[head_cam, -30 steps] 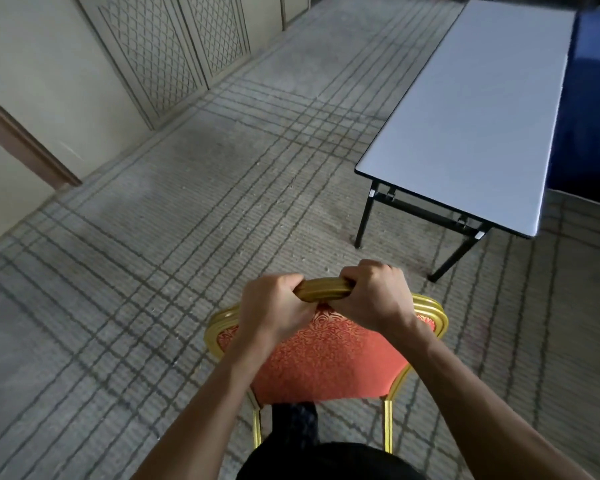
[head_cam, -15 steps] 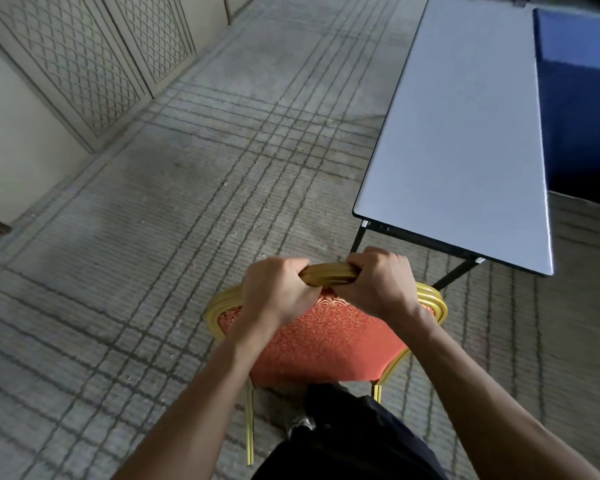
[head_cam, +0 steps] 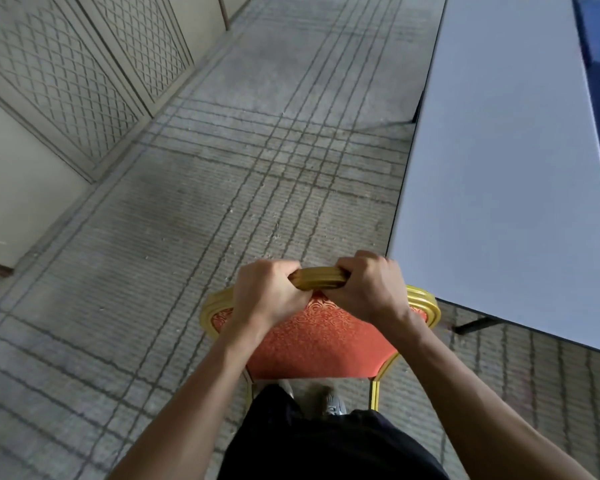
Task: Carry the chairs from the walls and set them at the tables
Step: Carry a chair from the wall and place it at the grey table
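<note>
Carpet (head_cam: 257,168) with a grid pattern fills the frame, and a long grey table (head_cam: 506,168) runs along the right. Chair (head_cam: 323,341), gold frame with red padding, is near centre, just left of the table's near corner. Left hand (head_cam: 267,296) and right hand (head_cam: 368,289) both grip its top rail, fingers curled round it.

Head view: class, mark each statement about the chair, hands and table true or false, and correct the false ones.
1. The left hand and right hand both grip the gold top rail of the chair. True.
2. The chair back is upholstered in blue. False: it is patterned red-orange.
3. The folding table stands to the chair's right. True.
4. The folding table has a dark brown top. False: it is pale grey.
</note>
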Demonstrator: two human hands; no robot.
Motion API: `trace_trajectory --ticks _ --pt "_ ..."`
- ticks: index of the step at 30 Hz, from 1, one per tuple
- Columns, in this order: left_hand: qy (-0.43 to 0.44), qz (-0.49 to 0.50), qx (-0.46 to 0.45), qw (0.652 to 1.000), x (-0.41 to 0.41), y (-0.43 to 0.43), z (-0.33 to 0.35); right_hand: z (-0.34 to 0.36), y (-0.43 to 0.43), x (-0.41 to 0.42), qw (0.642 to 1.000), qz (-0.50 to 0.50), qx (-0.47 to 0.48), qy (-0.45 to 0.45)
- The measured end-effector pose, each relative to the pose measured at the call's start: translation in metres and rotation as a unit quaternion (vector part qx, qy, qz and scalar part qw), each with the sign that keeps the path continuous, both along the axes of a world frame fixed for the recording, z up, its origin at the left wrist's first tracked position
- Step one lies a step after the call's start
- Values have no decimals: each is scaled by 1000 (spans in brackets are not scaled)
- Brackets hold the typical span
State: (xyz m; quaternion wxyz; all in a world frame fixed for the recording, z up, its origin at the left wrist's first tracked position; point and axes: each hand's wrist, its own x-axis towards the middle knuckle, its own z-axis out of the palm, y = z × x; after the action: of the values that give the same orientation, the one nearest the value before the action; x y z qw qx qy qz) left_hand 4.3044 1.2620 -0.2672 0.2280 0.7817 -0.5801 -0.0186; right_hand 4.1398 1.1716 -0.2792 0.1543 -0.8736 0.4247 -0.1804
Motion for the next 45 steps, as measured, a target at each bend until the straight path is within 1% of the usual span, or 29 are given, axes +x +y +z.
trace_trajectory --ticks 5,9,14,20,26,37,42,45 --pt "10 -19 2 1000 52 -59 -2 -2 -52 49 999 -21 -23 -20" --pt "5 -70 -16 997 104 -109 -6 -3 -90 93 997 -49 -39 -41" --pt "17 -86 -24 996 173 -181 0 7 -154 158 994 -74 -69 -34" --pt "14 -155 -53 986 228 -263 9 16 -218 205 988 -124 -88 -41" --pt "8 -223 -59 973 244 -348 11 15 -277 218 978 -191 -77 -41" --pt "-1 -301 -5 954 231 -521 -6 -3 -413 208 955 -284 -60 -63" --pt "10 -342 10 940 225 -576 -9 0 -451 207 943 -323 -60 -53" --pt "12 -380 10 925 224 -618 -11 2 -475 209 930 -361 -51 -39"
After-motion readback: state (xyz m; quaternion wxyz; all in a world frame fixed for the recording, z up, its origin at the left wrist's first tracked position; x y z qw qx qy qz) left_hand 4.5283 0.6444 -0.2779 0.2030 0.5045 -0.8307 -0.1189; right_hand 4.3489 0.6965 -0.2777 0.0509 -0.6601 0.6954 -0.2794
